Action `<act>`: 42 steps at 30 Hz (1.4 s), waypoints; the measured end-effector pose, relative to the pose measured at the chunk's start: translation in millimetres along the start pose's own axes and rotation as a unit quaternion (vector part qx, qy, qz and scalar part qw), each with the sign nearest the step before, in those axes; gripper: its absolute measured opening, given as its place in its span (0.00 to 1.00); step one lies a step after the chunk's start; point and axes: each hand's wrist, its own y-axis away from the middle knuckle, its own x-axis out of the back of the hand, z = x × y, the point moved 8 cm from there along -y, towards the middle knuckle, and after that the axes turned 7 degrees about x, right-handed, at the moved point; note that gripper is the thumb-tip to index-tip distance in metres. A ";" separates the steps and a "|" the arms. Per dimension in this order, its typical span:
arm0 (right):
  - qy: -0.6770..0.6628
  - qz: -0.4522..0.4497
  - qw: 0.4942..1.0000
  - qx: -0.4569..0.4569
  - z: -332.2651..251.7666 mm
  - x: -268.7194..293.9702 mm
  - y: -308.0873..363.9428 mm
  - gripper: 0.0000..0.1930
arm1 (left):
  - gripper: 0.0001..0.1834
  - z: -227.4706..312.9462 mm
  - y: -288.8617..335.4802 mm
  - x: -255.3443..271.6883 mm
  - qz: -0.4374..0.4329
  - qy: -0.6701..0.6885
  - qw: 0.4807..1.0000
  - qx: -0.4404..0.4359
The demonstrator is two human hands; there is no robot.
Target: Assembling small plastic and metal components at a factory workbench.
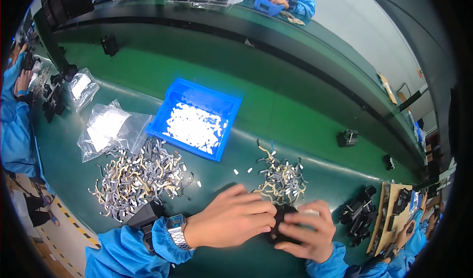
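Observation:
My right hand [310,231] curls around a small black plastic part [279,223] near the table's front edge, its fingers slightly blurred. My left hand [234,218] is closed, with its fingertips pressed together at the left side of that part; what they pinch is hidden. Just beyond the hands lies a small pile of grey and yellowish wire leads [282,179] with white connectors. To the left spreads a larger heap of similar wire leads [143,177]. A blue bin [225,98] farther back holds many small white pieces.
Clear plastic bags [111,127] lie left of the bin. Black parts [358,214] are piled at right, beside a cardboard sheet [387,219]. A black device [148,216] sits near my left sleeve. Co-workers in blue sit at left, right and across; one holds a blue object [267,6].

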 end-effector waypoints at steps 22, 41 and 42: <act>0.014 0.191 0.931 -0.311 181.9 -23.9 -91.5 0.47 | 0.11 -1.1 6.8 37.2 0.193 0.036 0.979 0.062; 0.213 -0.235 0.891 -0.325 72.6 97.4 94.6 0.37 | 0.08 -2.9 3.8 25.9 0.154 0.036 0.985 0.066; 0.209 -0.232 0.893 -0.325 66.0 97.5 83.5 0.37 | 0.08 -2.8 2.9 26.2 0.152 0.032 0.986 0.067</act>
